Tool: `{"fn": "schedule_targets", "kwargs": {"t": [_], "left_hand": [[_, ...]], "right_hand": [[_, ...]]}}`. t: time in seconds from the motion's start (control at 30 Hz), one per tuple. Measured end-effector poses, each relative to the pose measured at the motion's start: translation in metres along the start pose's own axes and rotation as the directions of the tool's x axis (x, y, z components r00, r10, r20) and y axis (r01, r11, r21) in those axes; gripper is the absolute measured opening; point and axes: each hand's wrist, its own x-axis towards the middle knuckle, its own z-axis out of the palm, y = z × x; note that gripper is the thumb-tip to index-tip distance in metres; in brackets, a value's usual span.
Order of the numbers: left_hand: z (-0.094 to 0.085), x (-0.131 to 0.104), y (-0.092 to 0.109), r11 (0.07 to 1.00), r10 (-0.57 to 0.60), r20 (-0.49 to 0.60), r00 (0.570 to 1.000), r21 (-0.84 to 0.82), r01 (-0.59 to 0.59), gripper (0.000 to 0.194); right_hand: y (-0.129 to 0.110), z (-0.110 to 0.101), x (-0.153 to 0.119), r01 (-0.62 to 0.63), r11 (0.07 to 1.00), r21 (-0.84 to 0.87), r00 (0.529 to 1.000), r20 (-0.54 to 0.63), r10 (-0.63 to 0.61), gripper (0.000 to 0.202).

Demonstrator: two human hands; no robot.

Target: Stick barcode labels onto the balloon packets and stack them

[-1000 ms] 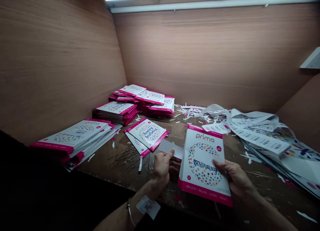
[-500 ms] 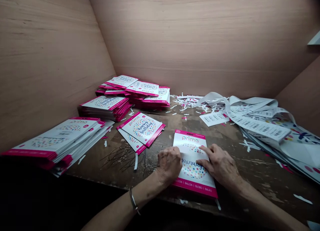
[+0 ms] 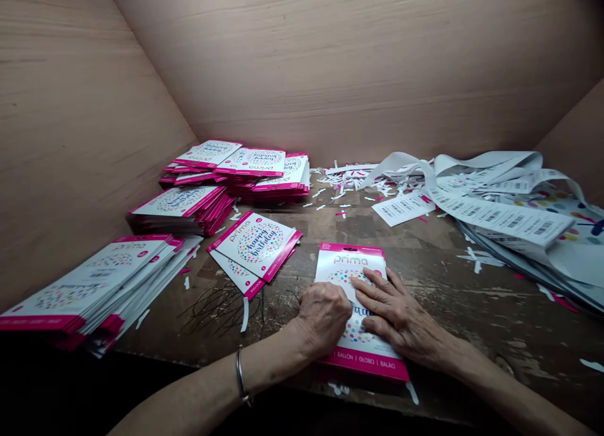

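Note:
A white and pink "prima" balloon packet lies face up near the table's front edge. My left hand is curled closed on its left half; what the fingers hold, if anything, is hidden. My right hand rests on the packet's right half with its fingers spread, covering part of the printed lettering. Left of the hands, two overlapping packets lie on the table.
Stacks of packets line the left and back left. A fanned pile sits front left. Barcode label strips lie over dotted sheets at the right. Paper scraps are scattered behind, and dark thin strands lie left.
My right hand's fingers have spread and moved further over the packet's middle. My left hand has shifted slightly right across the packet, still curled. The camera view has shifted a little.

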Motion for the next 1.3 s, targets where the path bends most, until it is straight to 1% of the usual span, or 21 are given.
{"fn": "schedule_targets", "kwargs": {"t": [0.03, 0.07, 0.1, 0.13, 0.17, 0.2, 0.27, 0.3, 0.4, 0.47, 0.5, 0.57, 0.63, 0.67, 0.73, 0.87, 0.97, 1.13, 1.2, 1.3], "left_hand": [[-0.001, 0.001, 0.003, 0.986, 0.024, 0.093, 0.995, 0.160, -0.039, 0.022], [-0.003, 0.002, 0.007, 0.947, 0.037, 0.189, 0.981, 0.306, -0.094, 0.025], [-0.005, 0.003, 0.010, 0.896, 0.043, 0.269, 0.962, 0.416, -0.156, 0.027], [-0.007, 0.004, 0.013, 0.851, 0.047, 0.326, 0.944, 0.482, -0.209, 0.029], [-0.008, 0.006, 0.014, 0.823, 0.048, 0.353, 0.934, 0.516, -0.238, 0.029], [-0.008, 0.007, 0.016, 0.810, 0.046, 0.358, 0.932, 0.533, -0.245, 0.028], [-0.007, 0.007, 0.015, 0.805, 0.036, 0.330, 0.943, 0.549, -0.223, 0.024], [-0.006, 0.006, 0.014, 0.810, 0.038, 0.301, 0.953, 0.549, -0.206, 0.023], [-0.002, -0.002, 0.007, 0.853, 0.069, 0.167, 0.983, 0.502, -0.146, 0.020], [-0.002, -0.010, 0.001, 0.885, 0.071, 0.099, 0.992, 0.453, -0.109, 0.027], [-0.003, -0.014, -0.003, 0.898, 0.077, 0.088, 0.993, 0.427, -0.107, 0.031], [-0.007, -0.022, -0.012, 0.915, 0.129, 0.120, 0.984, 0.367, -0.164, 0.044], [-0.011, -0.029, -0.023, 0.923, 0.205, 0.174, 0.963, 0.294, -0.250, 0.057], [-0.013, -0.031, -0.027, 0.924, 0.232, 0.204, 0.951, 0.259, -0.281, 0.059], [-0.014, -0.034, -0.035, 0.929, 0.250, 0.250, 0.935, 0.208, -0.305, 0.061], [-0.014, -0.036, -0.045, 0.930, 0.275, 0.293, 0.916, 0.158, -0.330, 0.066], [-0.013, -0.036, -0.047, 0.913, 0.308, 0.317, 0.897, 0.168, -0.373, 0.065], [-0.018, -0.036, -0.044, 0.885, 0.341, 0.342, 0.876, 0.197, -0.422, 0.061], [-0.020, -0.035, -0.043, 0.878, 0.354, 0.342, 0.871, 0.199, -0.435, 0.061], [-0.020, -0.035, -0.043, 0.874, 0.369, 0.314, 0.875, 0.204, -0.442, 0.059]], "right_hand": [[0.000, 0.000, 0.001, 0.008, 1.000, 0.003, 1.000, -0.001, -0.008, 0.044], [-0.001, 0.000, 0.002, 0.014, 1.000, 0.003, 1.000, 0.000, -0.014, 0.043], [-0.001, 0.000, 0.002, 0.017, 1.000, 0.002, 1.000, 0.002, -0.017, 0.043], [-0.001, 0.000, 0.002, 0.018, 1.000, 0.002, 1.000, 0.003, -0.018, 0.044], [0.000, 0.001, 0.002, 0.018, 1.000, 0.001, 1.000, 0.004, -0.018, 0.044], [0.000, 0.001, 0.002, 0.018, 1.000, 0.001, 1.000, 0.006, -0.018, 0.044], [0.001, 0.002, 0.001, 0.010, 1.000, 0.001, 1.000, 0.014, -0.010, 0.045], [0.001, 0.003, 0.001, 0.003, 1.000, 0.003, 1.000, 0.022, -0.003, 0.044], [0.002, 0.004, 0.000, -0.034, 0.999, 0.013, 0.999, 0.034, 0.033, 0.043], [0.002, 0.004, -0.001, -0.052, 0.998, 0.020, 0.998, 0.028, 0.051, 0.042], [0.002, 0.004, -0.001, -0.057, 0.998, 0.022, 0.998, 0.023, 0.056, 0.042], [0.002, 0.005, -0.002, -0.056, 0.998, 0.026, 0.998, 0.018, 0.055, 0.042], [0.002, 0.006, -0.002, -0.051, 0.998, 0.026, 0.999, 0.010, 0.050, 0.042], [0.003, 0.006, -0.002, -0.048, 0.998, 0.027, 0.999, 0.002, 0.048, 0.042], [0.003, 0.007, -0.003, -0.041, 0.999, 0.031, 0.999, -0.018, 0.041, 0.042], [0.005, 0.008, -0.003, -0.024, 0.999, 0.032, 0.999, -0.037, 0.026, 0.041], [0.004, 0.009, -0.004, -0.015, 1.000, 0.009, 0.999, -0.038, 0.016, 0.042], [-0.002, 0.008, -0.004, -0.051, 0.998, -0.047, 0.990, -0.138, 0.044, 0.038], [-0.005, 0.004, -0.002, -0.053, 0.998, -0.042, 0.989, -0.138, 0.047, 0.035], [-0.005, -0.004, -0.002, -0.025, 1.000, 0.011, 0.994, -0.107, 0.026, 0.033]]}}
